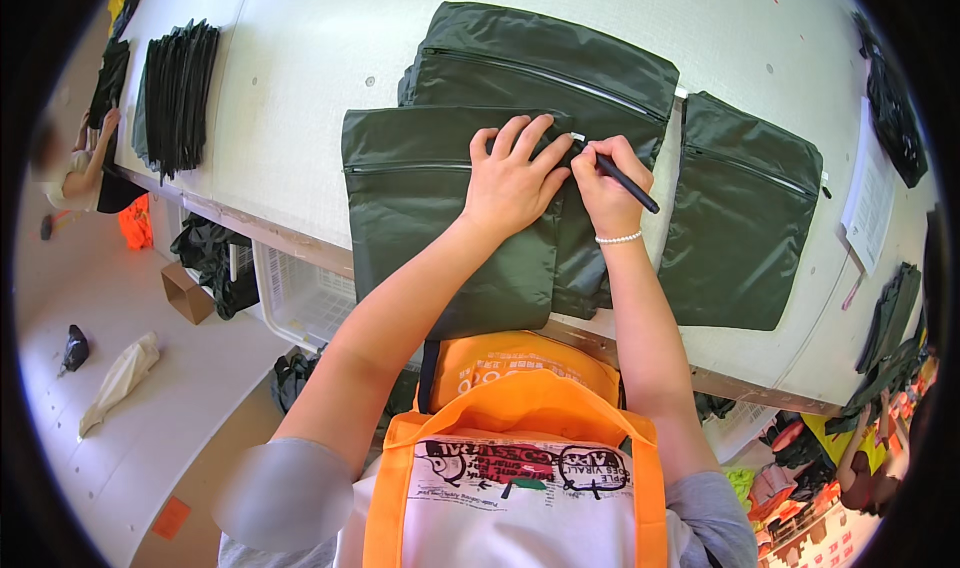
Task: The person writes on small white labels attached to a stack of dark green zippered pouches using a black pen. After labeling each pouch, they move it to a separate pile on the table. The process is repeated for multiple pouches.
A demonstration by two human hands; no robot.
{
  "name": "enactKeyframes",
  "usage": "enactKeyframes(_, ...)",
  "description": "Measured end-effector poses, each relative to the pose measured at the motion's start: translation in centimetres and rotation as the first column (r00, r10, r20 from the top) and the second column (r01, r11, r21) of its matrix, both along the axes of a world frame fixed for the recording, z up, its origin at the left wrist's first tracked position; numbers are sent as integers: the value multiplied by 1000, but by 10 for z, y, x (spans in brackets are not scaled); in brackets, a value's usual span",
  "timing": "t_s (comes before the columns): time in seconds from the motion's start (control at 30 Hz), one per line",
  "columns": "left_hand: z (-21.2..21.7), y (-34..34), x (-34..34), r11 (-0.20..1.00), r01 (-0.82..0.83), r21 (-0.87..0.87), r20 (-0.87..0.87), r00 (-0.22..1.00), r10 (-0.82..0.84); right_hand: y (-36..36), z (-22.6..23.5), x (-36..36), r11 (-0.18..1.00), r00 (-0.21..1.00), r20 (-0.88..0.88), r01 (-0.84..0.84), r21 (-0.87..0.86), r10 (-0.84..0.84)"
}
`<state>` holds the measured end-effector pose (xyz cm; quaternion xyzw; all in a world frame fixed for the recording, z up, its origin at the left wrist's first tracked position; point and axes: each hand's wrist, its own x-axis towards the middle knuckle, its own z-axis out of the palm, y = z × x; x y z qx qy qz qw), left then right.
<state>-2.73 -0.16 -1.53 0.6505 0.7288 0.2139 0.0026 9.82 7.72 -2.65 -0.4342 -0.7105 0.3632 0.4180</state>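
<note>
Pen [625,181] between right fingers [600,158]

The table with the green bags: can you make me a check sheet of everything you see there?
Surface: white worktable, mostly bare at the far side.
Job's things: dark green zippered bag under the hands; stack of same bags behind it; another bag to the right; black pen.
Clutter: row of black fabric pieces at left; paper sheet at right.
Hands: left hand pressed flat on the bag; right hand holds the pen near the zipper end.
Cables: nothing seen.
Surroundings: white crate under the table; cardboard box on the floor; another person at far left.
</note>
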Motion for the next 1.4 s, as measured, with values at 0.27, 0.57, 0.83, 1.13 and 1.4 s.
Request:
enactKeyframes(0.27, 1, -3, -1, 999, 5, -44, 68, 998, -2, -9, 9, 12, 988, 995, -64, 68, -142, -78)
enactKeyframes(0.57, -4, -3, -18, 955, -115, 272, 529, 847, -49, -79, 26, -8, 987, 943, 291, -160, -20, 159)
enactKeyframes(0.83, 42, 58, 9, 942, 30, 335, 406, 897, -173, 21, 113, 153, 948, 937, 150, 303, 96, -315)
enactKeyframes(1.13, 3, 27, 18, 972, 169, -162, 73, 985, -159, 101, 72, 282, 847, 600, 648, 97, 523, -469)
enactKeyframes(1.4, 12, -39, 0, 983, 22, -181, 47, 999, -14, 10, 56, 85, 992, 998, 23, 62, -109, -60)
